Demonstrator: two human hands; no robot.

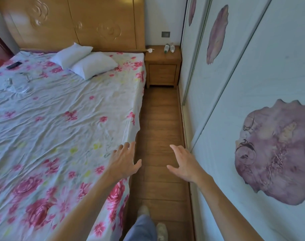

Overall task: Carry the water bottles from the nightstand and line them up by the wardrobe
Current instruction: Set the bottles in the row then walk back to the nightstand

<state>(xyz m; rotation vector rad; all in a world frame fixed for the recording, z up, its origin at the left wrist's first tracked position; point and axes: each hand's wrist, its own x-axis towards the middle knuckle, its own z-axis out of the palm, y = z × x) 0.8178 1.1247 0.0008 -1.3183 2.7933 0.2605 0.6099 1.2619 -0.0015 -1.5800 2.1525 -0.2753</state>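
Bottles: two water bottles (166, 48) stood side by side on the nightstand (163, 57), right next to the wardrobe (252, 84); too small to see what was inside.
Drawer (162, 73): one, closed.
Left hand (124, 160): fingers spread, held nothing.
Right hand (183, 162): fingers spread, held nothing.
Pillows (94, 64): two, on the bed (61, 110).

The bed sheet (61, 119) is pale with pink and red flowers; the pillows (84, 61) are white; the nightstand (163, 66) and floor (162, 136) are brown wood; the wardrobe (252, 101) is white with purple blotches.
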